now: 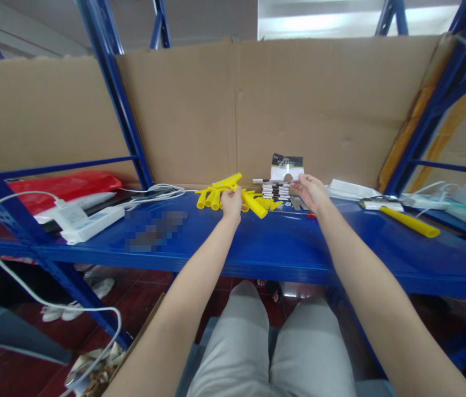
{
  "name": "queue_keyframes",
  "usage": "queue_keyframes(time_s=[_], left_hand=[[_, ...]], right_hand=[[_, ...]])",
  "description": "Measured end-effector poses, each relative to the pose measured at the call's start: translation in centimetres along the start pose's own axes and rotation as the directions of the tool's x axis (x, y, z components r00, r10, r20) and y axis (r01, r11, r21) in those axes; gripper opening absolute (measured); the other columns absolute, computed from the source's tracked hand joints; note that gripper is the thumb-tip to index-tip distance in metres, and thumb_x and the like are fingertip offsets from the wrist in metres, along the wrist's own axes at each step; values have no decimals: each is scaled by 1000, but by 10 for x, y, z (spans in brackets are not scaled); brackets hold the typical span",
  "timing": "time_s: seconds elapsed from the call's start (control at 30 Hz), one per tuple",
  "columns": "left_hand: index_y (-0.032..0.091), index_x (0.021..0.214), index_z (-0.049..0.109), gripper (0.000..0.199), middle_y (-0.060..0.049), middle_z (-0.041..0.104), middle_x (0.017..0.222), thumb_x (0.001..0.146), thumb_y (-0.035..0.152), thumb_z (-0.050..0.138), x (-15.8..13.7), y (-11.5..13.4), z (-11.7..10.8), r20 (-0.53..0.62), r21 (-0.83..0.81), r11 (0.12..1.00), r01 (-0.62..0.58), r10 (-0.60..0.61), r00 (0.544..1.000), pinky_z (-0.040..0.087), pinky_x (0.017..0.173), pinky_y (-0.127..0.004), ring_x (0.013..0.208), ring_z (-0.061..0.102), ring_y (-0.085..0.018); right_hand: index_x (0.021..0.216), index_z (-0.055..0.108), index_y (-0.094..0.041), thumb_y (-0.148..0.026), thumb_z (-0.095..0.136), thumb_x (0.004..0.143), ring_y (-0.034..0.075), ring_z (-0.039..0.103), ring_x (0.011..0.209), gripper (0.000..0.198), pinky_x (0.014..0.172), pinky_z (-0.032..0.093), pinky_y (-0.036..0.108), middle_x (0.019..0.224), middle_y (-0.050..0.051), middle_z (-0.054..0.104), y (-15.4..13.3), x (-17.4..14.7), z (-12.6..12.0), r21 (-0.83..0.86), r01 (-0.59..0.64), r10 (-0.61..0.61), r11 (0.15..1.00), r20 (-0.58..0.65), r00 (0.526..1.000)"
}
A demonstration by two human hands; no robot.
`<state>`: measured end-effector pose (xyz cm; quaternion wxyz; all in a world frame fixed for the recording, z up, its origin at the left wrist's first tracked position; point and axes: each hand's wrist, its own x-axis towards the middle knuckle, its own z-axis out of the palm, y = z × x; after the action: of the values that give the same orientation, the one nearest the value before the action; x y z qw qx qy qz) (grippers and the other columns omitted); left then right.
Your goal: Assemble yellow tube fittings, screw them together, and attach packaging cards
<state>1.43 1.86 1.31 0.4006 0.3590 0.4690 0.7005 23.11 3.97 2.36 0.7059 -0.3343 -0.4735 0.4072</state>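
Observation:
My left hand (232,203) is closed around a yellow plastic handle (256,206), its round end pointing down and to the right. Several more yellow handles (209,199) lie grouped beside and behind that hand. To the right, my right hand (310,191) has its fingertips pinched at a stack of small black-and-white boxes (275,191); what they grip, if anything, is too small to make out. A thin pale strip (261,181) sticks out left at the top of the stack. Behind it a black-and-white printed packet (286,166) leans on the cardboard.
On the blue shelf (282,242), a yellow-handled tool (411,222) lies at right, near a white box (352,189). A white power strip (92,225) with cables is at left, beside a red bag (68,184). Cardboard (183,110) walls the back between blue posts.

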Motion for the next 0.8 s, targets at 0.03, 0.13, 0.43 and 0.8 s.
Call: queue_keyframes(time_s=[0.03,0.13,0.43,0.8], left_hand=[[18,80,52,14,5,52,60,87,18,64,3,-1,0,-61,-22,999,-23,22,998,37,42,-17,47,53,-9],[19,91,51,11,3,55,71,89,19,61,13,-5,-1,-159,-77,993,-90,77,984,40,47,-18,58,59,-11],[22,96,44,15,1,58,83,94,27,58,41,-22,-5,-263,-69,980,-186,162,951,50,61,-22,71,63,-12],[21,82,41,24,6,54,66,89,12,62,12,-5,3,-110,-200,980,-18,-4,994,49,50,-17,54,62,-9]], right_hand=[[73,52,-21,-28,70,88,13,69,70,25,72,56,27,70,-1,66,-1,-2,1,-30,-24,25,999,32,999],[73,54,-19,-28,65,92,13,67,64,23,64,54,25,71,1,69,1,-7,5,-122,-77,86,989,67,994],[68,58,-17,-16,54,95,12,60,52,28,57,52,23,58,2,65,6,-16,18,-304,-168,204,938,92,975],[65,62,-15,-12,62,90,13,66,59,26,70,59,26,65,5,70,17,-25,32,-279,-142,203,950,202,958]])
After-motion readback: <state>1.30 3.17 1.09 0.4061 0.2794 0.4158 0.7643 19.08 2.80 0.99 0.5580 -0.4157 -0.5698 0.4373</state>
